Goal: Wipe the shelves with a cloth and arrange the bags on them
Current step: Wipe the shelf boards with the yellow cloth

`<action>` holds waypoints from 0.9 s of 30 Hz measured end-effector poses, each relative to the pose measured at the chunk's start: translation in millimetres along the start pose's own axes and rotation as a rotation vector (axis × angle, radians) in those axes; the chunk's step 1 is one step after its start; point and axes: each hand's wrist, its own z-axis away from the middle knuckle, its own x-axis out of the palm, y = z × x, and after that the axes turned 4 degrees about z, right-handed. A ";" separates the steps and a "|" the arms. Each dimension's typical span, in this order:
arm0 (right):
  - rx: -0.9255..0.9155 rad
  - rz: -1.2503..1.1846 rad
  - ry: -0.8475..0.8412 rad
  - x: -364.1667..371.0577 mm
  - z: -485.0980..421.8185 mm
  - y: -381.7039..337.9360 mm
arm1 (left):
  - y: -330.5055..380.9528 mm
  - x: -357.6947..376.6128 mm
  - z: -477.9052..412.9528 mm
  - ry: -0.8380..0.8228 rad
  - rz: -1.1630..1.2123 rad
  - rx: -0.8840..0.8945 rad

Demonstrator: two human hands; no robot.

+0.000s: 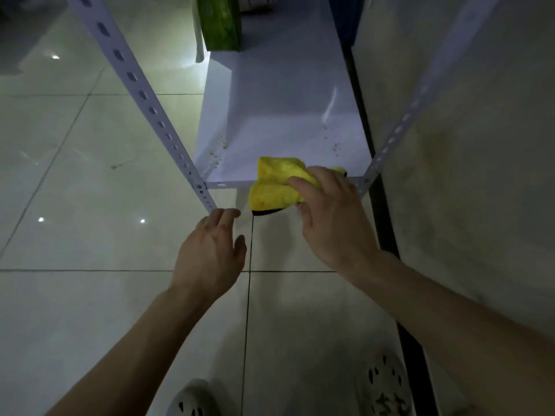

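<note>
— Where is the cloth right now?
— I see the yellow cloth (279, 181) bunched in my right hand (333, 217). The fingers (300, 184) are curled round it, gripping it at the front edge of the white shelf (285, 109), and part of it hangs below that edge.
— And the other hand?
— My left hand (210, 256) holds nothing, its fingers loose and slightly bent. Their tips are just beside the lower part of the slotted post (144, 94); I cannot tell whether they touch it.
— Anything else on the shelf?
— Some crumbs (217, 154) lie just beyond the right fingers, to either side. A green bag (220, 22) stands well beyond them, at the far end.
</note>
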 end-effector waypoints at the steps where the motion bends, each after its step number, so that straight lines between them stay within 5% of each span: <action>1: -0.007 0.012 0.017 -3.1 -0.4 0.6 | 2.7 2.6 2.7 -0.018 -0.018 0.021; 9: -0.024 0.038 0.054 -45.1 12.5 -13.7 | 36.1 -30.7 24.1 0.009 -0.191 0.109; 19: 0.043 0.002 0.005 -69.0 57.1 -15.1 | 36.8 -84.0 96.0 0.094 -0.132 -0.034; 27: 0.063 -0.017 -0.063 4.1 -16.3 -15.9 | 2.6 -90.6 -2.7 0.042 0.007 -0.115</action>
